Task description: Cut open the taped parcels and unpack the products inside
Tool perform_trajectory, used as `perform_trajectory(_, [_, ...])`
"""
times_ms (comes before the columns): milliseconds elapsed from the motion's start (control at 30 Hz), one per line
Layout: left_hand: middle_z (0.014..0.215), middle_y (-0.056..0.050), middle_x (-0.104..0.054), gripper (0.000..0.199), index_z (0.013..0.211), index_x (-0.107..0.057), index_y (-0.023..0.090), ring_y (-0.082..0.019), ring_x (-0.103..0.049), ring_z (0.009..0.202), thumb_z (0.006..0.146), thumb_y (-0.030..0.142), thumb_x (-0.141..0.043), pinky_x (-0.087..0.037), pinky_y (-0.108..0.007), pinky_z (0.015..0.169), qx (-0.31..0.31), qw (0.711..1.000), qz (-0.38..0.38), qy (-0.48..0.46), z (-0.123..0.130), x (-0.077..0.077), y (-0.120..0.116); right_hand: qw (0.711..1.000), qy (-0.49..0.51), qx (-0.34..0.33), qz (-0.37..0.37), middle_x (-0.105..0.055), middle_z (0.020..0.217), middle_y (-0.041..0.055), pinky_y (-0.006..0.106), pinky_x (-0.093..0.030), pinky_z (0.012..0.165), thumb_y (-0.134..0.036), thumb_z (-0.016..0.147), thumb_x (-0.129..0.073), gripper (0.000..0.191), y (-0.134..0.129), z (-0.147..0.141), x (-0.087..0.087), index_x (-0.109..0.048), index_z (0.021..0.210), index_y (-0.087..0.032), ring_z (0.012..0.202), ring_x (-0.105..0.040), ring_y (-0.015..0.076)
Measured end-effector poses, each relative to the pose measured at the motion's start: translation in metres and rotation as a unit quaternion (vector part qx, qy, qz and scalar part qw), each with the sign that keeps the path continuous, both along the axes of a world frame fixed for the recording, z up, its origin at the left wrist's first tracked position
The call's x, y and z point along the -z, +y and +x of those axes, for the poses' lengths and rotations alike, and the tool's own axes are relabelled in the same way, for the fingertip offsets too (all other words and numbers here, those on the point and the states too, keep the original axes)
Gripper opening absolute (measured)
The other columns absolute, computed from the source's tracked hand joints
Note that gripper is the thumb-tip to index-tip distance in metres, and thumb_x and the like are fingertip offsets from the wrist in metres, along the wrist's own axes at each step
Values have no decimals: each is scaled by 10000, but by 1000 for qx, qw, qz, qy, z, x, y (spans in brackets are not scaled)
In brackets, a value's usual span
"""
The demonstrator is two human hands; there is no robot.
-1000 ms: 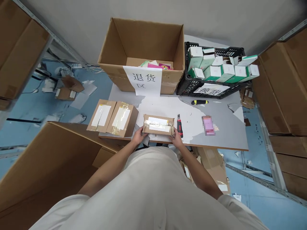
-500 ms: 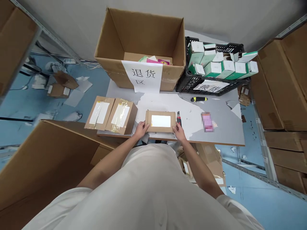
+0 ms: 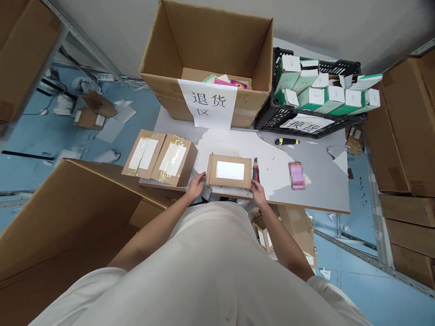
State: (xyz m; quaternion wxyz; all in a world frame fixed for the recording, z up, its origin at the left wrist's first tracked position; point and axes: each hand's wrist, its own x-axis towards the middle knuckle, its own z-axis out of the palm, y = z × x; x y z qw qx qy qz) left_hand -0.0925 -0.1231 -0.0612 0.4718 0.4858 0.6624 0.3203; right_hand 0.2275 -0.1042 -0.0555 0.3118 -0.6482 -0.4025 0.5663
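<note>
A small flat cardboard box (image 3: 214,170) with a white label sits before me near the table's front edge. My left hand (image 3: 196,186) is at its left side, fingertips against the edge. At its lower right corner, my right hand (image 3: 258,192) holds the side with thumb and fingers; the fingers underneath are partly hidden. Just beyond the right hand lies a red and black utility knife (image 3: 256,170), close to the box's right edge. Two taped cardboard boxes (image 3: 142,154) with white labels stand side by side to the left.
A large open carton (image 3: 163,97) with a paper sign stands at the back. Beside it, a black crate (image 3: 268,120) holds several green-and-white boxes. A yellow-black cutter (image 3: 287,141) and a pink blurred item (image 3: 297,175) lie rightward. A big open carton (image 3: 84,213) flanks me left.
My view has shifted slightly. The small box's near side shows more now, and both hands have slid from its top edges lower along its sides.
</note>
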Motion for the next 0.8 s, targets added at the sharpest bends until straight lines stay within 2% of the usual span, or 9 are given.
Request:
perform_trajectory(100, [1307, -122, -588, 710, 1346, -503, 151, -267, -576, 1168, 652, 209, -640, -445, -409, 1027, 43, 999, -7, 19, -3, 6, -6, 999, -2, -34, 19, -613, 1251, 116, 439, -481, 978, -296, 676, -626, 512, -4, 2, 3, -569, 1177, -205, 1156, -584, 250])
perform_trajectory(167, [1274, -115, -619, 739, 1343, -509, 159, -285, -586, 1154, 639, 273, -698, -446, -431, 1023, 59, 998, -19, 20, -1, 7, -5, 999, 12, -45, 17, -598, 1267, 126, 440, -481, 971, -248, 640, -644, 558, -3, -1, 4, -538, 1187, -206, 1176, -570, 254])
perform_trajectory(267, [1226, -102, -655, 681, 1284, -567, 164, -296, -601, 1137, 661, 395, -719, -454, -432, 1015, 45, 998, -27, -25, 5, 7, -1, 999, 12, -48, 14, -598, 1247, 136, 436, -479, 965, -236, 607, -687, 592, 3, -10, 4, -505, 1169, -203, 1140, -582, 249])
perform_trajectory(367, [1201, -108, -667, 672, 1213, -617, 155, -305, -607, 1131, 651, 508, -721, -464, -416, 1000, 31, 997, -18, -67, 9, 4, 2, 998, -21, -44, 33, -604, 1213, 144, 427, -487, 941, -295, 597, -743, 628, 7, -17, 0, -488, 1163, -197, 1087, -593, 247])
perform_trajectory(467, [1110, -116, -699, 606, 1143, -655, 145, -282, -650, 1026, 701, 560, -664, -497, -397, 934, 27, 998, -2, -48, 7, -10, 5, 998, -26, -42, 48, -628, 1160, 127, 412, -516, 872, -396, 638, -730, 617, 8, -19, -12, -495, 1175, -200, 1013, -613, 238])
perform_trajectory(567, [1014, -104, -702, 493, 1068, -689, 146, -229, -663, 888, 791, 539, -577, -515, -349, 847, 16, 999, 34, 34, 5, -32, 14, 996, -30, -43, 70, -661, 1102, 107, 387, -525, 828, -489, 743, -623, 547, 11, -18, -28, -524, 1196, -199, 942, -627, 219])
perform_trajectory(667, [940, -94, -703, 447, 971, -719, 147, -206, -642, 827, 836, 525, -524, -497, -317, 806, 5, 993, 52, 105, 8, -51, 29, 991, -93, -39, 92, -682, 1061, 120, 381, -506, 847, -545, 810, -522, 527, 22, -18, -42, -577, 1171, -165, 930, -628, 228])
perform_trajectory(800, [866, -86, -714, 457, 916, -730, 136, -205, -630, 812, 856, 523, -496, -472, -298, 785, -10, 990, 25, 140, 17, -58, 49, 985, -153, -48, 69, -701, 1003, 110, 368, -490, 843, -573, 827, -478, 519, 43, -20, -47, -621, 1105, -158, 911, -629, 233])
